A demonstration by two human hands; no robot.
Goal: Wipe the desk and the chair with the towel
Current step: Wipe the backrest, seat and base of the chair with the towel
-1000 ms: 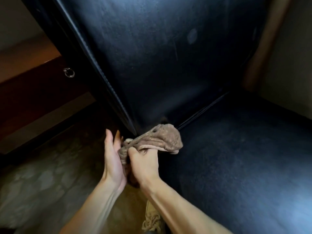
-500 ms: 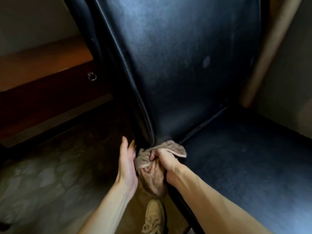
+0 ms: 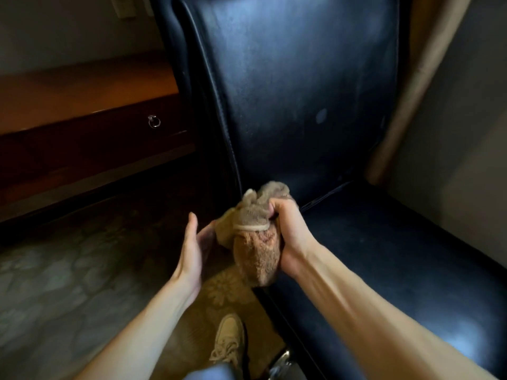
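A bunched brown towel point(image 3: 255, 242) hangs in front of the near left corner of the black leather chair point(image 3: 301, 91). My right hand point(image 3: 288, 229) grips the towel's upper part, fingers curled round it. Just left of the towel is my left hand point(image 3: 194, 242), fingers straight, palm facing the cloth and touching or nearly touching its side. The chair's seat point(image 3: 384, 256) stretches to the right, its backrest rises behind the towel. The wooden desk point(image 3: 82, 86) stands at the left, behind the chair.
A drawer front with a metal ring pull point(image 3: 154, 121) faces me under the desk top. Patterned carpet point(image 3: 55, 283) covers the floor at the left. My shoe point(image 3: 229, 338) stands beside the chair's base. A beige curtain point(image 3: 411, 78) hangs at the right of the backrest.
My right hand has lifted the towel off the seat-back crease and bunched it up in front of the chair's corner. My left hand has stayed beside it, palm open.
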